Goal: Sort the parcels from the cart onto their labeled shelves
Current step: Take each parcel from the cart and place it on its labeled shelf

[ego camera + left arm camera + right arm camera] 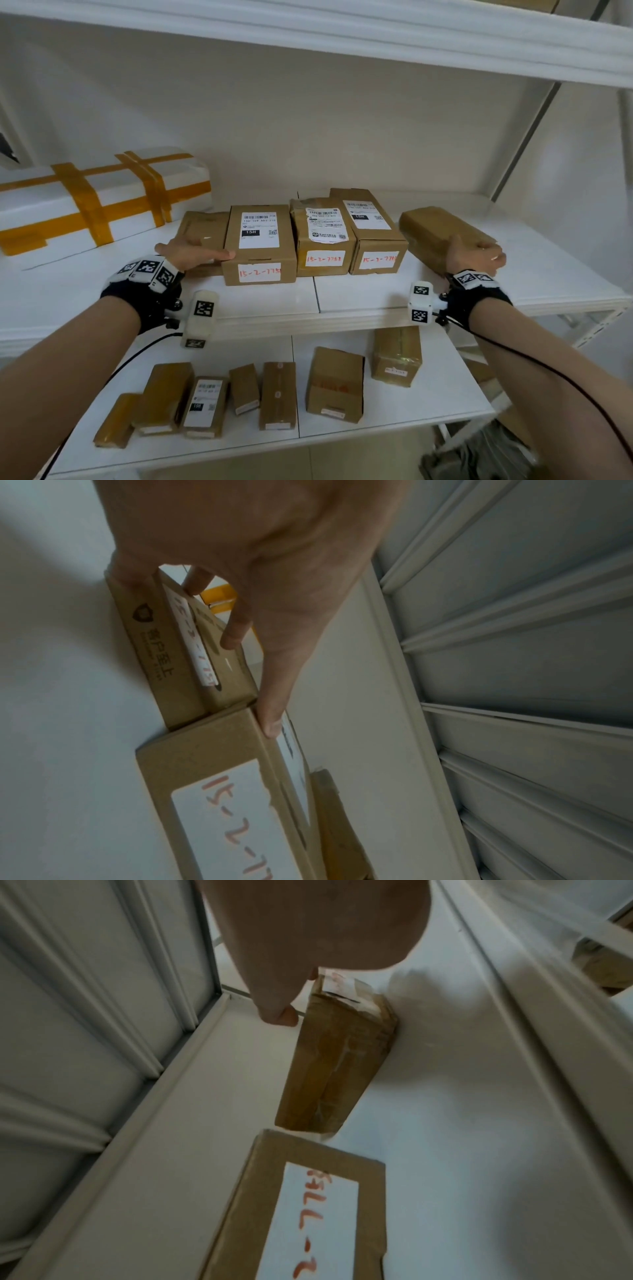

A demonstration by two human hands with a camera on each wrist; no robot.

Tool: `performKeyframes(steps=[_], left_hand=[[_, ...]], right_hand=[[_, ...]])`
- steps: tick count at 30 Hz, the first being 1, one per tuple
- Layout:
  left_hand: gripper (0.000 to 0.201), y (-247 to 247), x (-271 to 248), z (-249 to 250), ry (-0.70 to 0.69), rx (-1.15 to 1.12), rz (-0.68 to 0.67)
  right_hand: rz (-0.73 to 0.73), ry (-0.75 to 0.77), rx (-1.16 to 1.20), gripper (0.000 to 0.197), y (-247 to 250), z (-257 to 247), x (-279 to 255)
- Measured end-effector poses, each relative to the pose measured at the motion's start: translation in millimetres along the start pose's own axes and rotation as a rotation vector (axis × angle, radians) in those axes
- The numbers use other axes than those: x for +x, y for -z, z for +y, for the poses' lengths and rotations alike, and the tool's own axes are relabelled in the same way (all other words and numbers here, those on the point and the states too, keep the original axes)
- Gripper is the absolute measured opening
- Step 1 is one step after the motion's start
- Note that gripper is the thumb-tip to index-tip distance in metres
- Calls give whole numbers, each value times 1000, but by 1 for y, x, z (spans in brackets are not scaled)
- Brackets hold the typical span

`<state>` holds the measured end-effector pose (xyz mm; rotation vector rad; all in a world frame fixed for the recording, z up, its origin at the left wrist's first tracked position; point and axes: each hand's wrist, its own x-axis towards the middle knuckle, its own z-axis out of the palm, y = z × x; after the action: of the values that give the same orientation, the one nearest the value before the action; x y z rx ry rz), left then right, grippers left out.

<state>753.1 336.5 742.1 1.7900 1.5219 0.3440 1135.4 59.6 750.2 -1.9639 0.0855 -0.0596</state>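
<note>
The step in hand appears to be squaring up parcels already set on the white middle shelf board of a white metal rack. Largest on that board is the long white foam box strapped with orange tape, lying far left of the row of brown cardboard boxes with red handwritten labels at the board's middle. Right of that row, apart from it and angled, lies the brown tape-wrapped parcel; the right hand is clamped over its near end, fingers curled down the far side and thumb on the near side. At the row's left end sits a flat brown cardboard box. The left hand lies on it, fingers curled over its edges, the forefinger reaching to touch the neighbouring tall box.

Next, I judge, both end parcels need sliding inward until they sit flush with the row, labels facing out, without nudging the middle boxes backward.

Below the row, a lower white shelf carries smaller brown parcels; above it runs another white shelf, with a pale wall behind.
</note>
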Motion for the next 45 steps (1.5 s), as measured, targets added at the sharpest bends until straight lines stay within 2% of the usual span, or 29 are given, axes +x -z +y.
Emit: performKeyframes(steps=[3,6,9,11,14,16,20,24,27,31,34,36,38,39,40,42,43,45], left_hand=[[149,-4,9,-3,26,19,-58],[136,-10,21,-8,14,100,-157],[126,-11,23,1,-29,122,-179],[118,-12,20,12,-27,89,-197],[112,-13,25,19,-50,104,-222],[107,-14,30,23,-33,95,-197],[128,-22,41,35,-10,103,-150],[130,-29,46,50,-4,151,-106],[144,-37,56,58,-12,155,-87],[137,-44,74,68,2,106,-85],[128,-53,114,64,-57,96,-89],[137,-53,114,74,-54,108,-83],[131,-50,91,95,-45,141,-107],[126,-51,87,99,-28,192,-121],[126,-51,85,103,-23,229,-116],[142,-53,84,108,-5,261,-53],[143,-55,85,108,-2,242,-14],[127,-59,87,105,-25,186,40]], right_hand=[[-36,30,49,55,-5,1,10],[-107,-16,0,67,-8,0,19],[-250,-59,-56,76,-16,-9,17],[-302,-46,-48,77,-23,-10,17],[-294,-77,-15,71,-29,-7,23],[-298,-90,7,69,-32,-6,28],[-293,-113,57,66,-46,-12,40],[-304,-147,97,71,-60,-19,56],[-331,-192,127,79,-70,-25,73],[-346,-186,119,89,-80,-30,85],[-418,-154,115,107,-112,-11,133],[-501,-155,200,85,-125,-7,148],[-569,-119,257,54,-115,-21,125],[-576,-103,259,46,-99,-36,100],[-588,-100,277,43,-97,-39,94],[-620,-112,303,50,-100,-39,92],[-631,-127,299,54,-104,-36,94],[-644,-155,299,65,-122,-24,107]])
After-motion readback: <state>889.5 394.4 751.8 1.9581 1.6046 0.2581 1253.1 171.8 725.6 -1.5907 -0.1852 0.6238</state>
